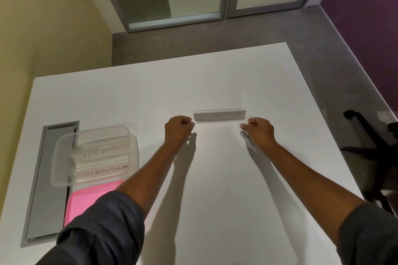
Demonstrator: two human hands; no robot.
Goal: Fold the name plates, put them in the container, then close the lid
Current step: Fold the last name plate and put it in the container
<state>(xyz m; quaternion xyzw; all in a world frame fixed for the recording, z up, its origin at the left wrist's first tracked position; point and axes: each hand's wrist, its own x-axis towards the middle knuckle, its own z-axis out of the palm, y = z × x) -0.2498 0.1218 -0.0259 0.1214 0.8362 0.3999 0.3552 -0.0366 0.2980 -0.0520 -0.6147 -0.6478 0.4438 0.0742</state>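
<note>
A clear name plate (219, 116) with a grey insert lies across the middle of the white table (215, 178). My left hand (178, 129) is closed in a pinch at the plate's near left corner. My right hand (257, 131) is closed in a pinch at its near right corner. At the left stands a clear plastic container (64, 157), open on top, holding folded name plates (101, 163) marked in handwriting. A pink lid (86, 200) lies flat just in front of the container, partly hidden by my left sleeve.
A grey hatch (47, 180) is set into the table's left side, partly under the container. A black office chair base (374, 153) stands on the grey carpet off the table's right edge. Glass doors are beyond the far edge.
</note>
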